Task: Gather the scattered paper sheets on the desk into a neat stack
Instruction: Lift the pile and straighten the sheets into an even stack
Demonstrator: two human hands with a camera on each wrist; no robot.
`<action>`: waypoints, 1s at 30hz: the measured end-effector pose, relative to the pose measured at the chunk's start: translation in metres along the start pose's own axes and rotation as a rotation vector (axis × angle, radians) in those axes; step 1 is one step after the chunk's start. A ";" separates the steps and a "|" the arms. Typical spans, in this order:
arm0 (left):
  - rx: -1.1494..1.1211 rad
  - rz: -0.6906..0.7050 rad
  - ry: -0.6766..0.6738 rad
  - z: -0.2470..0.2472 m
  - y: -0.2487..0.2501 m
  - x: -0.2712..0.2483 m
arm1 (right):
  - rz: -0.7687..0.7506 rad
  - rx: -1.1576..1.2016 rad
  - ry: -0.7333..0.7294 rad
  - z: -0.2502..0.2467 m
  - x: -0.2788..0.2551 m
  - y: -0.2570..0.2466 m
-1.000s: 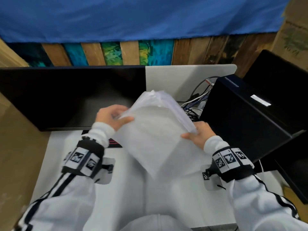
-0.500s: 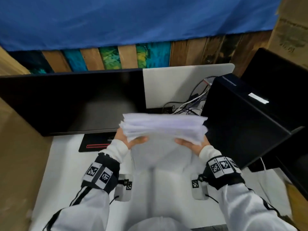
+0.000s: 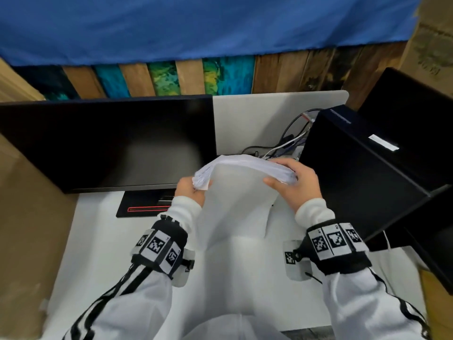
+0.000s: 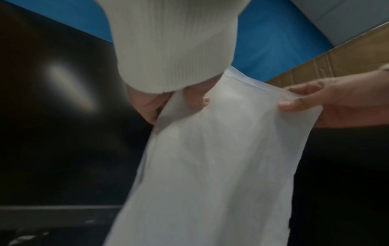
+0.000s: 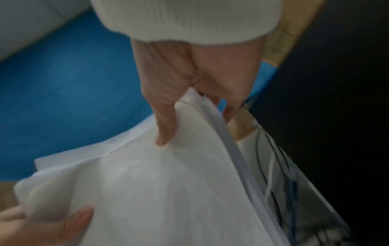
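Note:
A thick stack of white paper sheets stands upright above the white desk, its top edge bowed and its lower end blurred. My left hand grips the stack's upper left corner, thumb on the near face. My right hand grips the upper right corner, fingers curled over the top edge. In the left wrist view the paper sheets hang below my left hand. The right wrist view shows my right hand with its thumb pressed on the paper sheets.
A black monitor stands at the back left, its base on the desk. A black computer case fills the right side, with cables behind the paper. Cardboard borders the desk on the left.
The stack went from tilted, to edge-on towards me, to upright. My right hand moved from under the stack to over its top right corner. My left hand now grips the top left corner.

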State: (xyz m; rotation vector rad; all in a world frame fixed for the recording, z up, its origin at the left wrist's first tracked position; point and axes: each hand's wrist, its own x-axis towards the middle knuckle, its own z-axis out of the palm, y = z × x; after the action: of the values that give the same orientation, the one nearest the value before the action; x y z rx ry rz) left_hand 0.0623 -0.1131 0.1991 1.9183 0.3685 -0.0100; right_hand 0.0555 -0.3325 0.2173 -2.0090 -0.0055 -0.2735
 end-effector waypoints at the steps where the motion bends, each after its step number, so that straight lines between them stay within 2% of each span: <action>1: 0.051 0.034 0.016 0.002 0.003 0.001 | -0.100 -0.154 -0.005 -0.003 0.006 -0.006; 3: 0.167 0.153 0.009 0.008 0.017 0.000 | -0.199 -0.563 -0.076 -0.004 0.015 -0.020; 4: 0.200 0.224 -0.017 0.012 0.024 -0.002 | -0.193 -0.731 -0.142 -0.002 0.019 -0.025; 5: 0.231 0.290 -0.046 0.015 0.030 -0.004 | -0.136 -0.801 -0.195 0.000 0.021 -0.029; 6: 0.252 0.332 -0.062 0.017 0.034 -0.006 | -0.065 -0.785 -0.239 0.001 0.022 -0.034; 8: 0.224 0.320 -0.096 0.016 0.034 -0.002 | 0.002 -0.679 -0.278 -0.001 0.020 -0.037; 9: 0.230 0.289 -0.124 0.011 0.030 0.003 | -0.013 -0.635 -0.286 -0.003 0.019 -0.035; 12: 0.473 0.173 -0.272 -0.014 0.005 0.015 | -0.014 -0.462 -0.280 -0.020 0.024 -0.021; 14: 0.481 0.072 -0.249 -0.031 -0.017 0.021 | 0.029 -0.307 -0.254 -0.033 0.028 -0.009; 16: 0.276 0.003 -0.134 -0.045 -0.034 0.024 | 0.065 -0.162 -0.232 -0.043 0.029 -0.001; 19: -0.237 -0.055 0.091 -0.063 -0.045 0.033 | 0.096 -0.048 -0.195 -0.044 0.033 0.002; 22: -0.637 -0.071 0.112 -0.070 -0.047 0.038 | 0.109 0.055 -0.113 -0.039 0.043 0.000; 24: -0.632 -0.034 0.071 -0.068 -0.038 0.031 | 0.115 0.164 -0.068 -0.039 0.048 0.001; 26: -0.496 -0.041 0.076 -0.064 -0.036 0.027 | 0.109 0.254 -0.066 -0.038 0.049 0.005; 28: -0.407 -0.039 0.126 -0.060 -0.037 0.027 | 0.130 0.233 -0.111 -0.034 0.044 0.008; 30: -0.412 0.000 0.111 -0.056 -0.033 0.026 | 0.195 0.213 -0.143 -0.028 0.039 0.013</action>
State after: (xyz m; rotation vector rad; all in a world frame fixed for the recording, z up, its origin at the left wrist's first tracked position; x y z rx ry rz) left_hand 0.0690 -0.0445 0.1856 1.5147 0.4100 0.1611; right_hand 0.0899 -0.3675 0.2249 -1.7981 0.0675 -0.0033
